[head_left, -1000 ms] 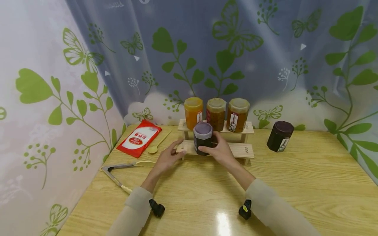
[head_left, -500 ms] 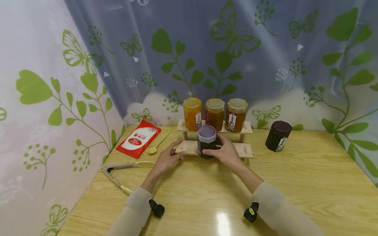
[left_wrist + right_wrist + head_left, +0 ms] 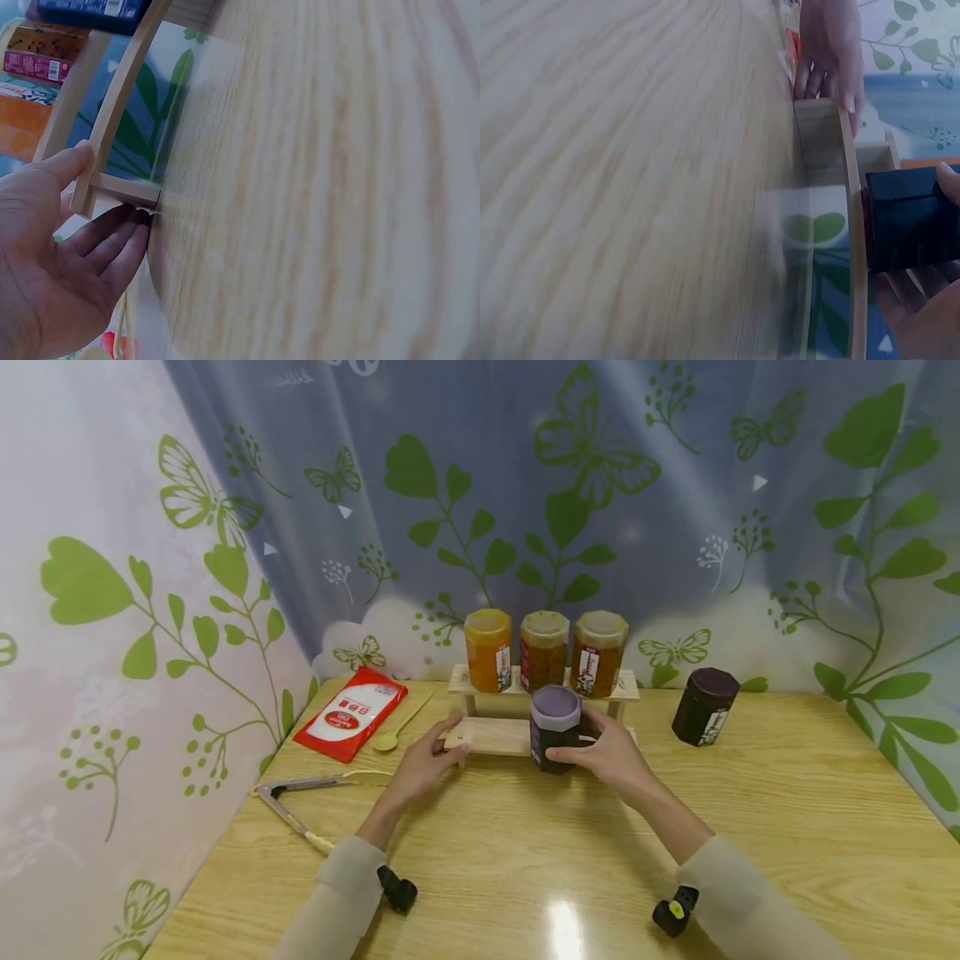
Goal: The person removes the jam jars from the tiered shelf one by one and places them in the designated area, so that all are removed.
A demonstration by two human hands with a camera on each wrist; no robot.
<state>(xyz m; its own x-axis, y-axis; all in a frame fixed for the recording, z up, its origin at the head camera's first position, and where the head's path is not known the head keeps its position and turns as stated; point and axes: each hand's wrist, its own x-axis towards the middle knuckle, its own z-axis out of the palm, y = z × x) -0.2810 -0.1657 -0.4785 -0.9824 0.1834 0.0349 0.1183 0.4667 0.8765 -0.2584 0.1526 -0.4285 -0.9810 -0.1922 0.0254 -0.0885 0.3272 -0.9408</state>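
Note:
My right hand (image 3: pixel 611 752) grips a dark octagonal jar (image 3: pixel 551 739) with a purple lid, fingers behind it and thumb across its front. That jar is upright at the lower step of a small two-tier wooden rack (image 3: pixel 491 735), right of the step's middle. In the right wrist view the dark jar (image 3: pixel 911 221) has its base at the step's edge. My left hand (image 3: pixel 425 762) holds the left end of the lower step. In the left wrist view its thumb lies on the wooden step (image 3: pixel 105 112) and its fingers are by the end leg.
An orange jar (image 3: pixel 487 652) and two amber-brown jars (image 3: pixel 543 652) stand on the upper tier. Another dark jar (image 3: pixel 705 706) is on the table at right. At left lie a red-and-white packet (image 3: pixel 352 714), a yellow spoon (image 3: pixel 386 741) and open tongs (image 3: pixel 292 810).
My right hand has slid the dark jar rightward along the lower step, baring more of the step's left part. My left hand has kept its place on the rack.

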